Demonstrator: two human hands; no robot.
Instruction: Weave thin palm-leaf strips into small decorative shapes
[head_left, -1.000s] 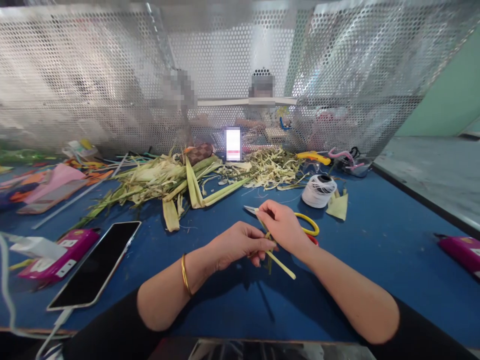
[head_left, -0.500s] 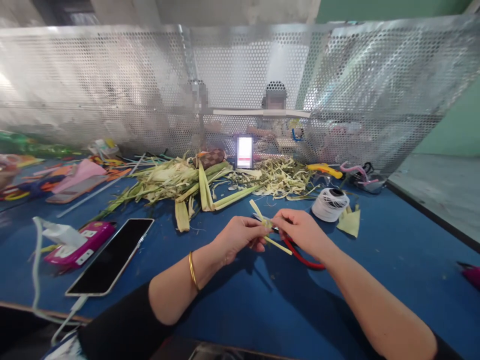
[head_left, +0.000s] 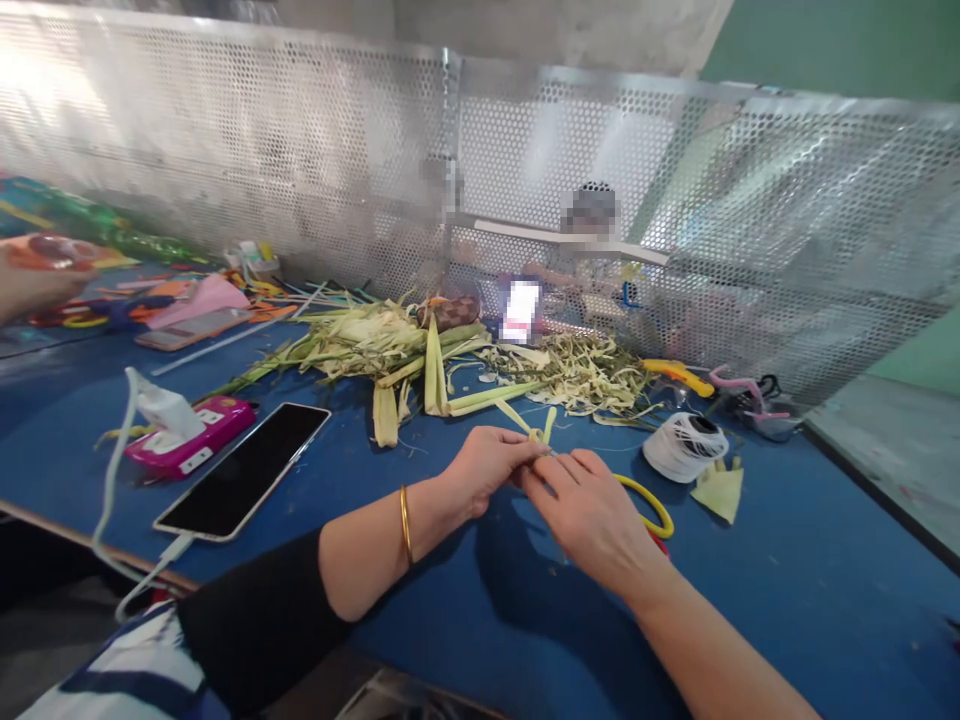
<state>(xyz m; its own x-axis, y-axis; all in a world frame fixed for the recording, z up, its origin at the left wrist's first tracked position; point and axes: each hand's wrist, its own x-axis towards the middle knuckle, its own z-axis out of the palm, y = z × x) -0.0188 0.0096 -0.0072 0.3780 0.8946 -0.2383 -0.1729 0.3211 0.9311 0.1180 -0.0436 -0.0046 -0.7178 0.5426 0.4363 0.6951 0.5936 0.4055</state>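
Observation:
My left hand [head_left: 491, 465] pinches a pale green leaf strip [head_left: 546, 428], whose looped part and two free ends stick up above the fingertips. Against it, my right hand [head_left: 592, 510] is closed, its fingertips meeting the left ones at the strip. From behind the right hand project the yellow and red handles of scissors [head_left: 660, 515]; the blades are hidden, and the scissors appear to stay in that hand's grip. A cone of white thread [head_left: 684, 447] stands to the right, with a thin thread trailing left from it. Beside it lies a cut leaf piece [head_left: 718, 490].
Leaves [head_left: 352, 345] and curled leaf scraps [head_left: 592, 375] are heaped at the back before a perforated metal screen [head_left: 300, 150]. A charging phone [head_left: 247, 470] and a pink power strip [head_left: 196, 440] lie left. Another person's hand [head_left: 37, 285] shows at far left; a person sits behind the screen.
The view has shifted and tilted. My right hand has turned over so its back faces up. The scissors' blade no longer shows, and a yellow handle has come into sight beside the red.

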